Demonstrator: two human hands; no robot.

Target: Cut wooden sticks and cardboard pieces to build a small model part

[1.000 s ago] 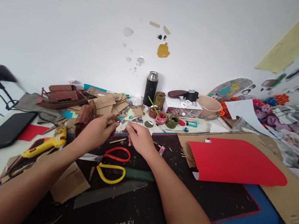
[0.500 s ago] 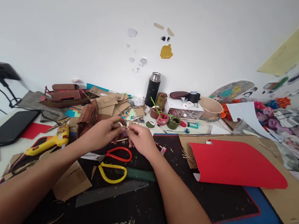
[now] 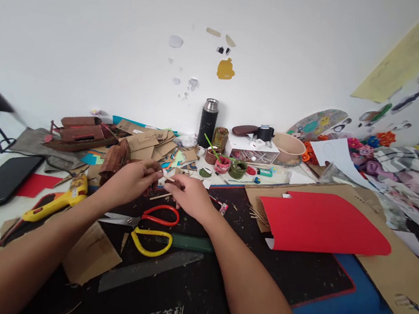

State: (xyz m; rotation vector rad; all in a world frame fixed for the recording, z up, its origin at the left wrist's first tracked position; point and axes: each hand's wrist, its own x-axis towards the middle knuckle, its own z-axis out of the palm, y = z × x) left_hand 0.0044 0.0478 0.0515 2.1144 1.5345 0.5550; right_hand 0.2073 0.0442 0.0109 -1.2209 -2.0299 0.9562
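Note:
Over the dark mat, my left hand and my right hand face each other with fingertips pinched. A short thin wooden stick spans the small gap between them, one end at each hand's fingers. Below the hands another thin stick lies on the mat. Nearer to me rest scissors with one red and one yellow handle loop, blades pointing left. A brown, rough-surfaced model piece stands just behind my left hand, partly hidden by it.
At left are a yellow hot glue gun, a black phone and a brown model boat. Cardboard scraps, paint pots and a black flask line the back. Red paper lies on cardboard at right.
My fingertips have drawn slightly apart, so more of the stick shows between them. The whole view has shifted a little, with the table things sliding left in the picture.

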